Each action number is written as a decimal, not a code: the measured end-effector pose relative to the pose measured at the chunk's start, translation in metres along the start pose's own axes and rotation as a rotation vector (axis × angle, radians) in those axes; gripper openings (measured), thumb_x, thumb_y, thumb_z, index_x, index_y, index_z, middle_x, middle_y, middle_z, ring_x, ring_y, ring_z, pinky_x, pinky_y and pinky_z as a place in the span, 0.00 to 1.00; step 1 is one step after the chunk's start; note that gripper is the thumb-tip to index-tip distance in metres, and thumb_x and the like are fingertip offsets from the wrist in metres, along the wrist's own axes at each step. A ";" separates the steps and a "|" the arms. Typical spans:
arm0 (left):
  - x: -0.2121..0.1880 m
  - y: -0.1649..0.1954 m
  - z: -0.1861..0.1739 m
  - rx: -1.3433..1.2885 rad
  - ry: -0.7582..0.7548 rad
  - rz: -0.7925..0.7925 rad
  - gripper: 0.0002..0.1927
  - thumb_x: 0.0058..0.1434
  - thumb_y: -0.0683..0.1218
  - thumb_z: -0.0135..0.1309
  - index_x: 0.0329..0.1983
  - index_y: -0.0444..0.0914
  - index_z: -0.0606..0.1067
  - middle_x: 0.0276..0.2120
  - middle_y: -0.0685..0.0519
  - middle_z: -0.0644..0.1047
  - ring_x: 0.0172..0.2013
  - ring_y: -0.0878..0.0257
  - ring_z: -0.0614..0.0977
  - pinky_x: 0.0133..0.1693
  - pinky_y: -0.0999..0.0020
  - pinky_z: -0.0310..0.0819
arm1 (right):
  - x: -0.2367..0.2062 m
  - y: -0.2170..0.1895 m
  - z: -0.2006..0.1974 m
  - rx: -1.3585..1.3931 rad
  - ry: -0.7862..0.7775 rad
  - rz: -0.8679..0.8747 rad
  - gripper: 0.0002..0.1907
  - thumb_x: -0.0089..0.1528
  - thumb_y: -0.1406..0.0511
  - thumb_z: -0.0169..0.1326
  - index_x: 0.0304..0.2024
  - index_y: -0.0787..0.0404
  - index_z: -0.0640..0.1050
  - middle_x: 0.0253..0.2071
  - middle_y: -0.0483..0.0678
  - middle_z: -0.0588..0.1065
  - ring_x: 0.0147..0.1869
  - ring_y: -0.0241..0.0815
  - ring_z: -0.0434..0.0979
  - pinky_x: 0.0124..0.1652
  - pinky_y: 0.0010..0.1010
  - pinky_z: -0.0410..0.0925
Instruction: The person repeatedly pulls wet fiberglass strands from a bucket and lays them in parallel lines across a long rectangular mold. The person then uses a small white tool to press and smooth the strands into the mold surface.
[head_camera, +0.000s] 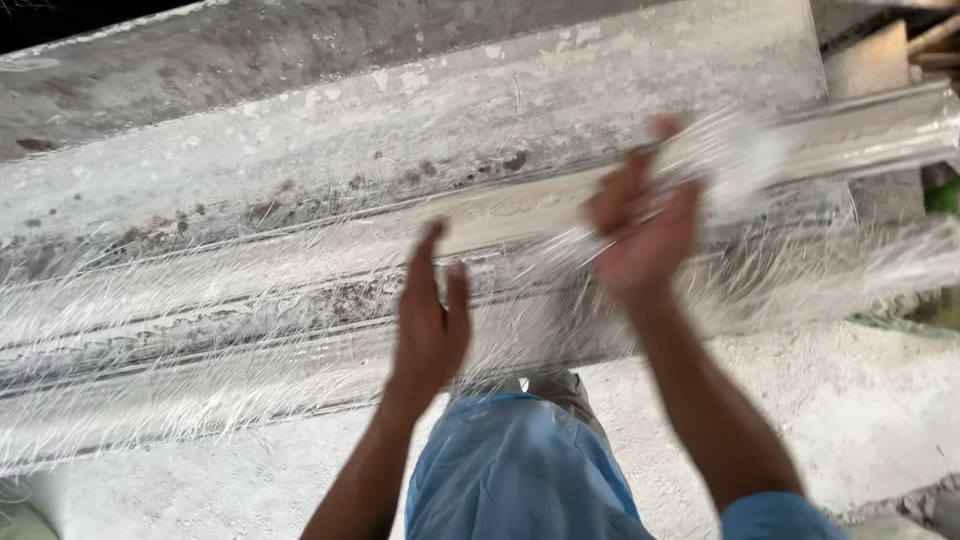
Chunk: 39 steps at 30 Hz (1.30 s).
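A long white plaster moulding (300, 290) runs across the view, its grooved surface covered with loose glass fibre strands (180, 400). My left hand (432, 320) hovers edge-on over the near side of the moulding, fingers straight and together, holding nothing. My right hand (645, 215) is raised above the moulding's middle ridge and grips a blurred bundle of white fibres (735, 150) that fans out to the right.
A grey plaster-spattered slab (250, 60) lies behind the moulding. The floor (860, 400) in front is white with dust. My blue trousers (515, 470) show at the bottom. Wooden pieces (930, 45) and something green (940, 195) sit at the right edge.
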<state>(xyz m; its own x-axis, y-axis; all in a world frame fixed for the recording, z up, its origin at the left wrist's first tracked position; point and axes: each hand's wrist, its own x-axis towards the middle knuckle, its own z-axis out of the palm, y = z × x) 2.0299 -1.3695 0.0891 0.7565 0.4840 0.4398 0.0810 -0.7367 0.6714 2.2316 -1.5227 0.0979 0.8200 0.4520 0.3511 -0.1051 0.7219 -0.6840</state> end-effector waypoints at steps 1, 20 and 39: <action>0.004 0.015 0.008 -0.090 -0.087 -0.152 0.18 0.74 0.44 0.41 0.59 0.26 0.70 0.48 0.31 0.77 0.48 0.39 0.79 0.50 0.47 0.74 | -0.002 0.014 0.021 0.085 0.069 0.106 0.24 0.80 0.49 0.30 0.63 0.55 0.69 0.24 0.37 0.62 0.19 0.29 0.54 0.17 0.23 0.53; 0.021 0.016 0.091 -0.112 -0.092 -0.143 0.25 0.79 0.47 0.38 0.73 0.27 0.57 0.69 0.29 0.63 0.71 0.39 0.63 0.71 0.44 0.58 | 0.036 -0.062 -0.069 -0.190 0.269 0.079 0.33 0.76 0.46 0.24 0.70 0.52 0.70 0.20 0.38 0.58 0.19 0.30 0.48 0.18 0.24 0.49; 0.051 0.131 0.195 0.544 -0.031 -0.270 0.24 0.74 0.47 0.42 0.70 0.32 0.62 0.59 0.36 0.74 0.51 0.45 0.77 0.49 0.52 0.76 | 0.098 -0.191 -0.276 -0.013 0.143 0.068 0.33 0.74 0.44 0.28 0.62 0.51 0.78 0.18 0.36 0.58 0.18 0.29 0.47 0.17 0.24 0.46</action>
<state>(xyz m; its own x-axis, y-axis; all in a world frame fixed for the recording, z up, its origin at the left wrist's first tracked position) 2.2062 -1.5336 0.0834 0.6812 0.6792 0.2733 0.5865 -0.7297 0.3515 2.4874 -1.7604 0.0868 0.8832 0.4196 0.2093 -0.1568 0.6850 -0.7115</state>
